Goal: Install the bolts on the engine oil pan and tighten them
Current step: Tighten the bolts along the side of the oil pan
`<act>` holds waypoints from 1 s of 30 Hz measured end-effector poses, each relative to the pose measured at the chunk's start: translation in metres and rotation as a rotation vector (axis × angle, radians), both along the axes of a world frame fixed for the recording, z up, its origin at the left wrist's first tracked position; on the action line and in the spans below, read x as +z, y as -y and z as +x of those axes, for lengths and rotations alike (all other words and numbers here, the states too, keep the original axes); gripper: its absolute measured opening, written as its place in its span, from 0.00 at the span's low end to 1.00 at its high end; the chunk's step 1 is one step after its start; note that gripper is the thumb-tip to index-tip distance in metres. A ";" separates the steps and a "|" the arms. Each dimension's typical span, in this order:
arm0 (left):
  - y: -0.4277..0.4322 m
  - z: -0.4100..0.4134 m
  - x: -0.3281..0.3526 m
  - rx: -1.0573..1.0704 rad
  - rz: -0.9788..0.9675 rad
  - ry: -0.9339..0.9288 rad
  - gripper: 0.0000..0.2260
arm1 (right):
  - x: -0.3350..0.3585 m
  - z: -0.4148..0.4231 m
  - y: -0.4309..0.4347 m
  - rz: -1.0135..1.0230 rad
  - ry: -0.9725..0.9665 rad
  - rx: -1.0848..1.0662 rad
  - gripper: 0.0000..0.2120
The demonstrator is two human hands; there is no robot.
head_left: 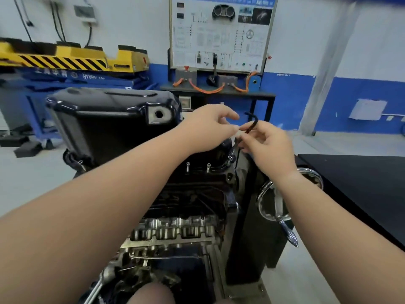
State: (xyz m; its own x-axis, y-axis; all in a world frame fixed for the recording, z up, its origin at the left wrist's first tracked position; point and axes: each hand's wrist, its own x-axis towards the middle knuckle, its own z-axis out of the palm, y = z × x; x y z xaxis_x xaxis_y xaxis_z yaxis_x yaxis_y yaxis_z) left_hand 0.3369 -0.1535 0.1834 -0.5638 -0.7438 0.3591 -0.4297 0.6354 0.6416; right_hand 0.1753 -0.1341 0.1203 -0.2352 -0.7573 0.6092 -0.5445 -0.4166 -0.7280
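My left hand (pixel 208 126) and right hand (pixel 269 148) both pinch the black L-shaped hex key (pixel 253 122) above the glossy black oil pan (pixel 105 126), near three upright silver bolts (pixel 208 166).

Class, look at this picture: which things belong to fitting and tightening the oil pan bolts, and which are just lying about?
For the job: oil pan, bolts, hex key, held by the right hand, left hand beside it.
Lying about: display board, yellow lift, orange cables, black table.
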 end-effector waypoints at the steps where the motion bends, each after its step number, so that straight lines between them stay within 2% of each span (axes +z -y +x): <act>1: 0.001 0.003 -0.002 0.013 -0.011 0.005 0.13 | -0.001 -0.001 0.000 0.009 -0.022 -0.019 0.10; 6: 0.012 0.021 0.000 0.101 -0.149 0.055 0.09 | -0.002 -0.002 0.005 0.058 -0.096 -0.109 0.11; 12: 0.037 0.025 0.015 0.099 -0.285 0.139 0.07 | -0.004 -0.004 0.025 0.128 -0.107 -0.134 0.09; 16: 0.058 0.021 0.023 0.082 -0.244 0.098 0.08 | 0.001 -0.008 0.028 0.104 -0.099 -0.142 0.11; 24: 0.074 0.009 0.017 0.014 -0.184 0.085 0.07 | 0.011 -0.009 0.013 -0.003 -0.051 -0.018 0.12; 30: 0.073 0.007 0.014 -0.026 -0.173 0.128 0.05 | 0.006 -0.008 0.016 0.065 -0.101 0.006 0.13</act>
